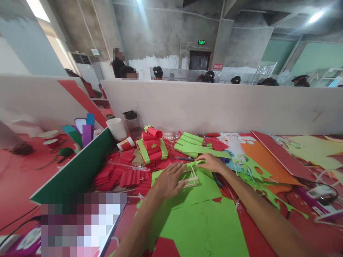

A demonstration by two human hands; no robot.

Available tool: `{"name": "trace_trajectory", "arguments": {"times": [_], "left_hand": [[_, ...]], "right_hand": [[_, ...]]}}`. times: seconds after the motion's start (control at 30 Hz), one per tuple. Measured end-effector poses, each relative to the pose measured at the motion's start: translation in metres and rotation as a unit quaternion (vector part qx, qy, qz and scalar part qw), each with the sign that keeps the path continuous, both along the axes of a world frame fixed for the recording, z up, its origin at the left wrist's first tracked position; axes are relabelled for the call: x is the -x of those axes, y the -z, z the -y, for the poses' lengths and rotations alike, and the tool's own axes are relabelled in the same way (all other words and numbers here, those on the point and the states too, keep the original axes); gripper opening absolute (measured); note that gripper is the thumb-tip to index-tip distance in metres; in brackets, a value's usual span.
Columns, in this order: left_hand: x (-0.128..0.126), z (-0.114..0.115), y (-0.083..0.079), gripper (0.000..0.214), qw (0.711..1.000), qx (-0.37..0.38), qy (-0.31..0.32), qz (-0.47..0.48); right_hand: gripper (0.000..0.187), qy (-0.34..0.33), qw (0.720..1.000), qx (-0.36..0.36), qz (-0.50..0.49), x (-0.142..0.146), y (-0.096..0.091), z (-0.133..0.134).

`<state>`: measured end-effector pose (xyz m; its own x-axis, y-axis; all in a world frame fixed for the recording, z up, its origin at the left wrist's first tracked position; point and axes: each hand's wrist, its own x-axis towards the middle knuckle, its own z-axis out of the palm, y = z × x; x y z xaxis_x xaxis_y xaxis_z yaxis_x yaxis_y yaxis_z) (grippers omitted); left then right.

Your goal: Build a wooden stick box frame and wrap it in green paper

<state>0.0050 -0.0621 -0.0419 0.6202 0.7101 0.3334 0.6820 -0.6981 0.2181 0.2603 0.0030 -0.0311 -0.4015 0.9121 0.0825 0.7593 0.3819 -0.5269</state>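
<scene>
Over a small frame of thin pale sticks [193, 178] lies my left hand [167, 182], its fingers along the upper part and its thumb on the near side, gripping it. My right hand [210, 163] pinches a narrow green paper strip [191, 164] at the frame's far edge. The strip seems to touch the top stick; whether it is stuck there I cannot tell. Under both hands are green paper sheets [198, 221]. Just beyond my right hand, another green strip [214, 151] lies across rolled green paper tubes [184, 142].
Left of my hands are folded red paper pieces [130, 177] and a red-and-green paper model with a star [152, 147]. A green board [77, 167] stands at the left, near a white cup [116, 129]. Cut-out green scraps [254, 171] and orange sheets [264, 160] lie right. A white partition [214, 107] runs behind.
</scene>
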Motion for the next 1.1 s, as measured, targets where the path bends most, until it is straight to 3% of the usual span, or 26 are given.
{"name": "trace_trajectory", "arguments": {"times": [0.37,0.7,0.83,0.97,1.1], "left_hand": [[0.004,-0.004,0.011,0.061,1.000,0.000,0.011,0.013],[0.005,-0.002,0.009,0.060,1.000,0.003,0.006,0.005],[0.004,-0.002,0.007,0.058,1.000,0.004,0.011,0.006],[0.004,-0.002,0.006,0.058,1.000,0.001,0.008,0.008],[0.004,-0.002,0.007,0.057,1.000,-0.009,0.010,0.012]], "right_hand": [[0.019,0.036,0.998,0.031,0.033,-0.015,0.007,-0.016],[0.058,0.024,0.994,0.059,0.084,-0.019,-0.006,0.009],[0.065,0.046,0.987,0.021,0.153,-0.017,-0.003,0.020],[0.061,0.066,0.984,-0.014,0.163,-0.015,-0.001,0.029],[0.046,0.065,0.994,-0.013,0.083,-0.014,-0.002,0.035]]}}
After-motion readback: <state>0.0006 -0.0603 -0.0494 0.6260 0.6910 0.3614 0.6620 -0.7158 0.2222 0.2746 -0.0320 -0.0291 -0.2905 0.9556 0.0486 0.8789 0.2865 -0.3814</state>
